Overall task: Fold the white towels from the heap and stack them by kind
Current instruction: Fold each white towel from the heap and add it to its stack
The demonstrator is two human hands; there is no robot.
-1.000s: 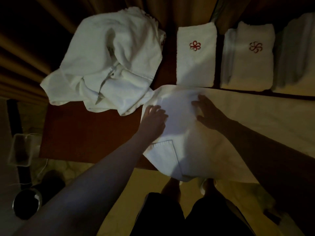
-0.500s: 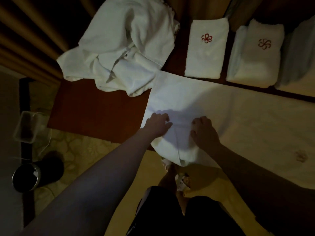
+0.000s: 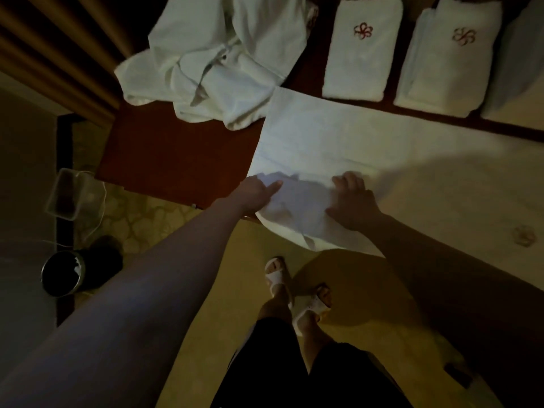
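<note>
A large white towel lies spread flat on the table, its near end hanging over the front edge. My left hand pinches the towel's near left part, thumb on top. Beside it, my right hand grips the same end with curled fingers. The heap of unfolded white towels sits at the back left. Along the back stand a folded stack with a red flower emblem, a second emblem stack and a plain folded stack at the right edge.
The dark red table shows bare wood left of the spread towel. On the floor at left are a clear plastic box with a cable and a dark round bin. My feet in white sandals stand below the table edge.
Both hands slid from the towel's middle back to its near end and curled onto it. The view shifted, so the heap and stacks sit higher in frame.
</note>
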